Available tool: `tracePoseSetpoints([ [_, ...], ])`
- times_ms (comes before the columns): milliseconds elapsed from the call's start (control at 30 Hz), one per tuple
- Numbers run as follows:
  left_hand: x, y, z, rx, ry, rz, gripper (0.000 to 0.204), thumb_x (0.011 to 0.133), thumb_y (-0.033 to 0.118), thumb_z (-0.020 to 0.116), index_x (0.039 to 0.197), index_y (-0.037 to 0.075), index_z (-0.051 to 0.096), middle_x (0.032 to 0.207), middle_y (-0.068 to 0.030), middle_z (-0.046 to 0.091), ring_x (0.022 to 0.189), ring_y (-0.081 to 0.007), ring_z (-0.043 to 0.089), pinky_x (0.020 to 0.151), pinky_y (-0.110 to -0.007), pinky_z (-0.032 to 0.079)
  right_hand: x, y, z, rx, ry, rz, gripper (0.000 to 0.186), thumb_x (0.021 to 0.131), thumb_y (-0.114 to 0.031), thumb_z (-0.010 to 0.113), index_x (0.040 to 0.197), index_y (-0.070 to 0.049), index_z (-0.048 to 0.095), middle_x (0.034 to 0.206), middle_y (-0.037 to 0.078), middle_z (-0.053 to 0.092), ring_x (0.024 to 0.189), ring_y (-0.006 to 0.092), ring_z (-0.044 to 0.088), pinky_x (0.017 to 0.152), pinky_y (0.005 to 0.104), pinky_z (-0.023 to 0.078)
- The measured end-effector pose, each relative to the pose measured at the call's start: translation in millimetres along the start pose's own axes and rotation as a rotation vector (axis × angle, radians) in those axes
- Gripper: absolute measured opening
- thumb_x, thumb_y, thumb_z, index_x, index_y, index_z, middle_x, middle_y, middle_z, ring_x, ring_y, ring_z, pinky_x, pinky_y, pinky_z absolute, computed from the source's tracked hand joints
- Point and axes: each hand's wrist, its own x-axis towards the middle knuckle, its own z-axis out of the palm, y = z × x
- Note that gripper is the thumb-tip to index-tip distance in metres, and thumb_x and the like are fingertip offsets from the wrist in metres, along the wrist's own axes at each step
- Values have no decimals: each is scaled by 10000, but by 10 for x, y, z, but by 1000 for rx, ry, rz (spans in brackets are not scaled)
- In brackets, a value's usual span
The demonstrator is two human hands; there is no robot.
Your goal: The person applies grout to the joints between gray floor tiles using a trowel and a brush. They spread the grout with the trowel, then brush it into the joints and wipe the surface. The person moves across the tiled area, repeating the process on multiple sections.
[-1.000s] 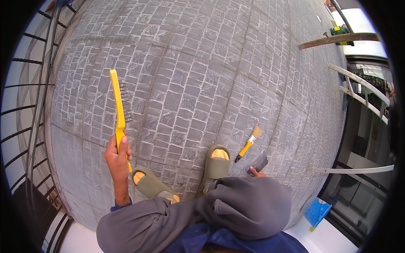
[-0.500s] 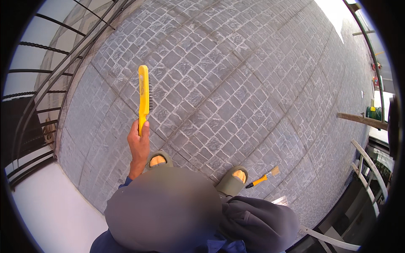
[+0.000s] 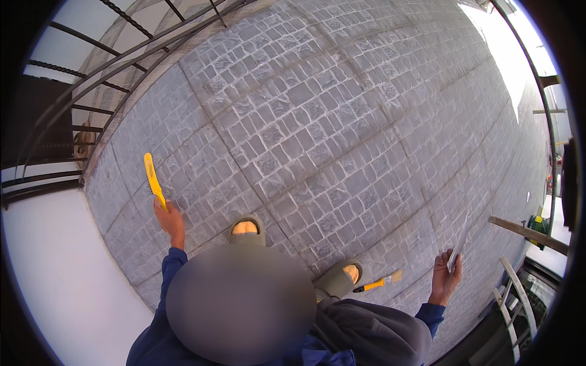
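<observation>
On the left, my left hand [image 3: 170, 221] is closed round the handle of a yellow wire brush [image 3: 152, 177], which points away from me with its dark bristles facing left. Out to the right, my right hand [image 3: 445, 279] pinches a thin, flat, silvery piece [image 3: 452, 262]; its exact kind I cannot make out. Between my hands, a paintbrush [image 3: 379, 282] with a yellow and black handle and pale bristles lies on the paving beside my right sandal [image 3: 337, 279].
Grey patterned paving [image 3: 317, 146] spreads ahead. A black metal railing [image 3: 122, 85] curves along the left, above a white surface [image 3: 55, 262]. At the right are a wooden plank [image 3: 528, 235], a green object [image 3: 537, 224] and pale curved bars [image 3: 519, 293].
My left hand has swung left and nearer with the wire brush, whose bristles now face left. My right hand has come into view at the right, holding the silvery piece.
</observation>
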Motion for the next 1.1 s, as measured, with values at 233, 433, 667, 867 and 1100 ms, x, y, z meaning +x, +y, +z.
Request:
tracePoseSetpoints([
  [233,-67,205,-118,89,62,357,570,941,221,657,1443,58,443,1395,-200,490,1315,-401,438,1086,-505,362,397,-12,1256,-2,-280,138,290,985,-252,614,1139,-6,625,970,94,655,764,169,522,642,336,430],
  [433,258,685,275,-155,28,478,566,954,230,642,1434,16,432,1399,-231,475,1315,-402,432,1113,-488,338,549,107,2009,-215,-349,450,375,973,-239,621,1236,28,597,1124,145,698,1007,238,694,892,341,545],
  [667,1135,1704,1147,-267,134,330,575,963,281,625,1431,14,427,1444,-253,441,1364,-408,392,1133,-498,317,1157,853,3011,-1124,-806,426,323,1013,-256,602,1165,26,638,977,68,721,901,132,661,799,329,522],
  [867,1309,1824,1500,122,196,260,530,994,380,560,1424,85,465,1473,-214,437,1354,-382,404,1115,-511,311,1396,1818,3721,-1548,-1245,-227,237,970,-211,613,918,16,570,755,246,597,686,432,602,615,486,463],
  [1100,1286,1775,1553,249,173,263,485,1027,425,485,1389,102,501,1497,-172,413,1352,-367,384,1102,-517,300,1201,2804,4298,-1309,-1231,-220,191,974,-179,591,963,10,568,843,216,630,739,424,625,639,500,484],
])
